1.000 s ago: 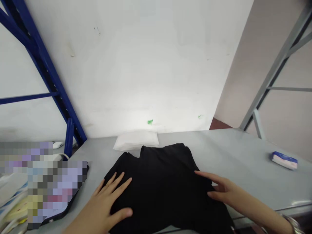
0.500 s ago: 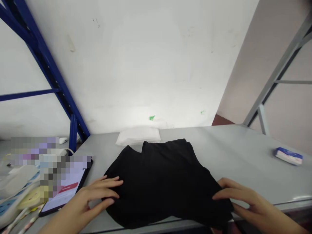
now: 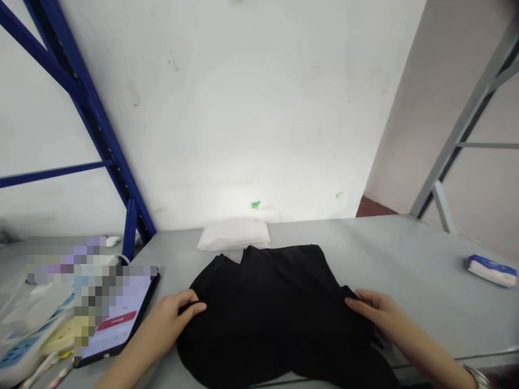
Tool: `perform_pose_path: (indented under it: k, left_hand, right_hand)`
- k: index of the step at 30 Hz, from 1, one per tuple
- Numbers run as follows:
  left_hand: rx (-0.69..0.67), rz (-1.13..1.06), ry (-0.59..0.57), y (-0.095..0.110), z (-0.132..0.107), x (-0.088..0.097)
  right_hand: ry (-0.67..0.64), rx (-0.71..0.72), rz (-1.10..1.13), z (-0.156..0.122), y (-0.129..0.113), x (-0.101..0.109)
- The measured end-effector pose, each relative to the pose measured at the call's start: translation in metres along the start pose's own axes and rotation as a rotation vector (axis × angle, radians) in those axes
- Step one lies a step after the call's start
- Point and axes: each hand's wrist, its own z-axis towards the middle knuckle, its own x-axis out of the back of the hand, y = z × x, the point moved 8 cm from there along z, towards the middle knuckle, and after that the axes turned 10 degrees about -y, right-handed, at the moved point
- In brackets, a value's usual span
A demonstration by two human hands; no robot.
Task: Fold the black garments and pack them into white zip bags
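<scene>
A black garment (image 3: pixel 275 313) lies spread on the grey tabletop, its lower part reaching over the front edge; its exact kind is unclear. My left hand (image 3: pixel 178 313) pinches the garment's left edge between thumb and fingers. On the opposite side, my right hand (image 3: pixel 371 308) grips the right edge, where the fabric bunches into a small fold. Both hands are closed, with some fingertips hidden behind the cloth. Just behind the garment lies a flat white packet (image 3: pixel 234 235), close to the wall.
At left lie a phone (image 3: pixel 117 319) with a lit screen and a power strip (image 3: pixel 20 346) with cables. A blue-and-white tissue pack (image 3: pixel 491 270) sits at far right. A blue metal frame (image 3: pixel 101 124) and a grey one (image 3: pixel 450 140) flank the grey table (image 3: pixel 413 270).
My hands have gone from resting open on the garment's sides to pinching its edges, further up. The cloth's right side is now bunched. The view has shifted slightly.
</scene>
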Motion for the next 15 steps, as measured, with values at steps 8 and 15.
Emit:
perform_pose_path:
  k: [8, 15]
  left_hand:
    - [-0.152, 0.152, 0.247, 0.031, -0.006, 0.031]
    - [-0.458, 0.268, 0.081, 0.133, 0.047, 0.011]
  right_hand:
    - [0.130, 0.156, -0.442, 0.001, -0.024, 0.021]
    - [0.010, 0.428, -0.566, 0.061, -0.087, 0.022]
